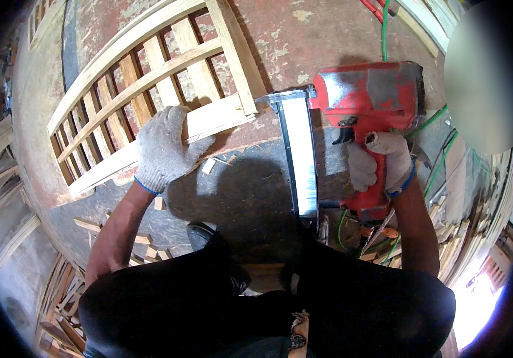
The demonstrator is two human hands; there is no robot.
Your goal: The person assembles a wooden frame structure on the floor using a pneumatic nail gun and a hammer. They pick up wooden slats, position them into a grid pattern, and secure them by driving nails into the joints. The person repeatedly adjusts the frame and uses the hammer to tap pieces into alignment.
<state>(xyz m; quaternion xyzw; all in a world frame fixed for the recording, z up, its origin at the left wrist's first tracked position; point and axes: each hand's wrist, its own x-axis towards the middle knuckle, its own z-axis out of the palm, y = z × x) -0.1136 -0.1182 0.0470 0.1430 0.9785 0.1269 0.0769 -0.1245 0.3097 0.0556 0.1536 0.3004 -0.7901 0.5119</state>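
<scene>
My left hand [164, 146], in a grey knit glove with a blue cuff, is closed around the near rail of a slatted wooden frame [214, 119]. The pale frame lies flat, with several crosspieces and one long middle bar. In my right hand [384, 161], gloved too, is the handle of a red pneumatic nail gun [366, 98]. Its long metal magazine [300, 158] points down toward my legs. The gun's nose is close to the frame's near right corner; whether they touch I cannot tell. The trigger is in front of my fingers.
A green air hose [435, 122] runs behind the gun and down the right. Wood offcuts [149, 247] lie near my left forearm. Strips of timber are piled at the lower left [59, 298] and right [459, 238]. My shoe [200, 234] is below the frame.
</scene>
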